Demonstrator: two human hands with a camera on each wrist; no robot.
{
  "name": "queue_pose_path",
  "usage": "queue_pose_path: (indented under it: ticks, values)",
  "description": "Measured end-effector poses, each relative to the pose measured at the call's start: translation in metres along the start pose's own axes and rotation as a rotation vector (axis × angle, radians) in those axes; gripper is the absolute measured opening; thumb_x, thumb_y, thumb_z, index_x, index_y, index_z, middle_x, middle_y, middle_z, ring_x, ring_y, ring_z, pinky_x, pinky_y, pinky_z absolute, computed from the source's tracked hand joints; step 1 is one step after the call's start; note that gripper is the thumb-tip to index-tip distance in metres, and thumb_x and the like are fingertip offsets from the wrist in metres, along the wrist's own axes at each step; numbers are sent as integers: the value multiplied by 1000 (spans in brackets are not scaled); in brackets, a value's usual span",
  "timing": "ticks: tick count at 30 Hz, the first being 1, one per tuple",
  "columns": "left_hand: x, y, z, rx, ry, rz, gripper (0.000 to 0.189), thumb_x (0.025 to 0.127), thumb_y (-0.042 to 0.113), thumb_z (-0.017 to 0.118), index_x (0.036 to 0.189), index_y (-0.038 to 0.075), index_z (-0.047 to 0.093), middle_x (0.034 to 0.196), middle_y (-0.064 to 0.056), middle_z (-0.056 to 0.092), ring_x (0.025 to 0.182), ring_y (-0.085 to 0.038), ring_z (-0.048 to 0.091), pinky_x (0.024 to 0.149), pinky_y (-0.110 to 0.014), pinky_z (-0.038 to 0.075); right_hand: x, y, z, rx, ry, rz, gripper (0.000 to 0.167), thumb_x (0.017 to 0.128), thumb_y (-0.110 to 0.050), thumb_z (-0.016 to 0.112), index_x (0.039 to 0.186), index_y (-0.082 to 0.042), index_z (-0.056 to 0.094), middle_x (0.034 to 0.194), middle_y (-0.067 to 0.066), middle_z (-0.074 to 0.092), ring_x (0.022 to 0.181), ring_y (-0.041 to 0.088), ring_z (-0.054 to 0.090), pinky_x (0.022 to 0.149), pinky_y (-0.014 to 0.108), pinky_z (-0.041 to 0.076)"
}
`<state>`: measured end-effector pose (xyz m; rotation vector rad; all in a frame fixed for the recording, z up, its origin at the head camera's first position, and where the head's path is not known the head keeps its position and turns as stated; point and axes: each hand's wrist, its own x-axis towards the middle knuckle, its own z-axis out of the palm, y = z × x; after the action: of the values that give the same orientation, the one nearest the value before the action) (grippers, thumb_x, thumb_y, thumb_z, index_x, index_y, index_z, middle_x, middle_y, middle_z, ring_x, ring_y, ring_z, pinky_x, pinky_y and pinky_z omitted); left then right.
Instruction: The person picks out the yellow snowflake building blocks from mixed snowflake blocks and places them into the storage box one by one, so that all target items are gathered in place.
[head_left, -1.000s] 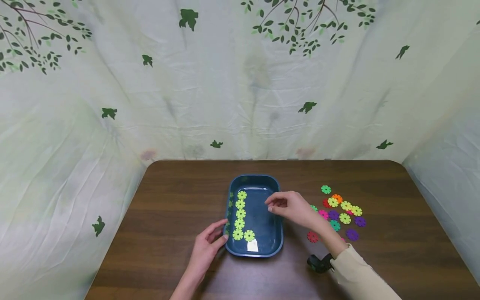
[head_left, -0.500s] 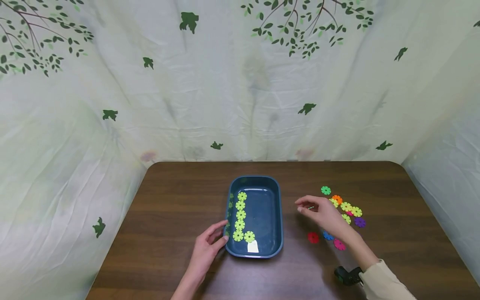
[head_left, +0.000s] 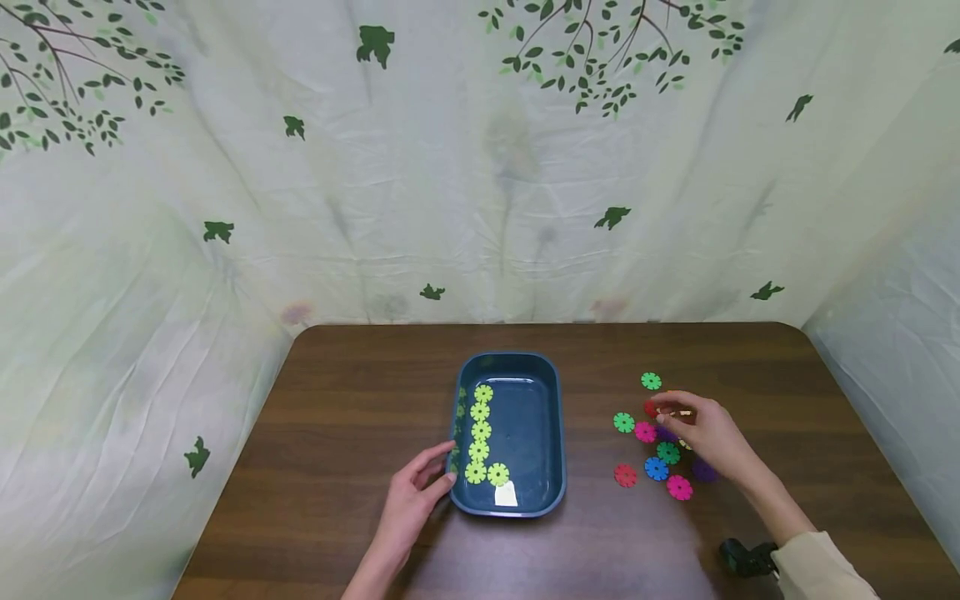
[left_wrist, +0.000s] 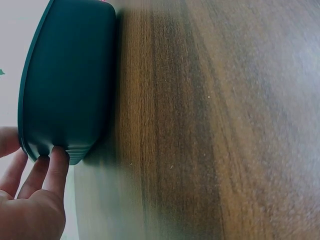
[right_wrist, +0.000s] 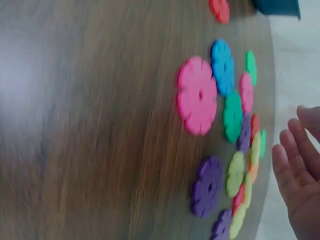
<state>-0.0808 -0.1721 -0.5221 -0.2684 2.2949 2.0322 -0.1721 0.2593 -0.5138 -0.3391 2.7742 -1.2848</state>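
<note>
My left hand [head_left: 408,500] holds the left side of a blue tray [head_left: 564,442]. The left wrist view shows several of its fingers against the tray's outer wall [left_wrist: 70,75] and one digit at the rim. Inside the tray, yellow-green flower-shaped discs [head_left: 481,430] form a column along the left, with one more disc [head_left: 498,474] beside the lowest. Above the loose discs on the right hovers my right hand [head_left: 708,433], thumb and fingers apart, nothing seen between them. A red disc [head_left: 650,408] lies near its fingertips; the hand hides some yellow, orange and purple ones.
Around the right hand lie green [head_left: 651,381], pink [head_left: 679,487], blue [head_left: 656,468] and red [head_left: 626,476] discs on the brown table [head_left: 360,400]. A white cloth with printed leaves [head_left: 480,167] hangs behind the table. The right wrist wears a black device [head_left: 746,558].
My right hand has moved right, from over the tray to above the loose discs, uncovering green, pink and blue ones. The left hand and the tray have stayed put.
</note>
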Motion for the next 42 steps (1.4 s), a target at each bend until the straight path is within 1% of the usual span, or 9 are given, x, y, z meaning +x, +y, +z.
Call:
queue_pose_path:
  ticks: [3,6,9,16,25,27,33,39,42]
  values:
    - [0,0,0,-1,1,0,43,87,1,69,130,10,64,135,-10,57,121,-30,55,88,-24,48,2,5,-5,-34,9,31,35,91,-10,70,125,-5,63,115,17,65,97,32,63,72,31,55]
    - [0,0,0,2,3,-1,43,87,2,69,130,10,64,135,-9,57,120,-30,55,87,-24,48,6,9,-8,-72,13,45,37,92,-10,70,127,-5,62,119,20,63,100,35,61,74,39,56]
    - [0,-1,0,4,5,-1,44,87,1,69,130,10,64,135,-9,57,120,-29,55,87,-24,49,10,14,-8,-102,9,48,37,91,-7,70,127,-5,62,121,22,62,100,37,61,76,44,55]
    - [0,-1,0,5,6,-5,43,87,2,70,129,10,64,135,-10,57,120,-28,55,87,-24,49,17,23,-4,-123,-5,30,37,88,-1,70,124,-1,63,121,24,61,95,35,62,74,44,55]
    - [0,-1,-1,-1,5,-12,44,87,5,71,130,11,64,136,-9,56,121,-28,54,88,-25,49,23,27,-1,-158,4,-1,35,85,-3,74,119,-3,67,114,18,61,97,33,58,78,49,52]
    - [0,-1,-1,-6,4,-13,44,87,4,71,130,11,64,136,-9,56,121,-28,54,89,-25,49,24,26,-1,-168,7,-6,35,84,-4,76,118,-3,68,111,17,62,96,32,58,77,48,51]
    - [0,-1,-1,-7,-1,-17,44,87,4,70,130,11,64,137,-9,55,121,-29,54,89,-27,49,24,26,-3,-175,11,-7,32,83,-4,76,114,-2,69,105,13,62,89,28,58,72,40,50]
    - [0,-1,0,-20,-2,-8,44,87,3,70,130,10,64,137,-10,56,121,-29,54,88,-25,49,22,26,-7,-157,-1,34,25,85,-4,75,109,-3,71,99,9,65,85,25,57,67,34,51]
    - [0,-1,0,-15,-1,-9,44,87,3,70,130,10,64,137,-9,56,121,-29,54,88,-25,49,20,25,-9,-137,-17,56,20,86,-5,75,106,-4,71,93,6,66,82,23,58,64,30,52]
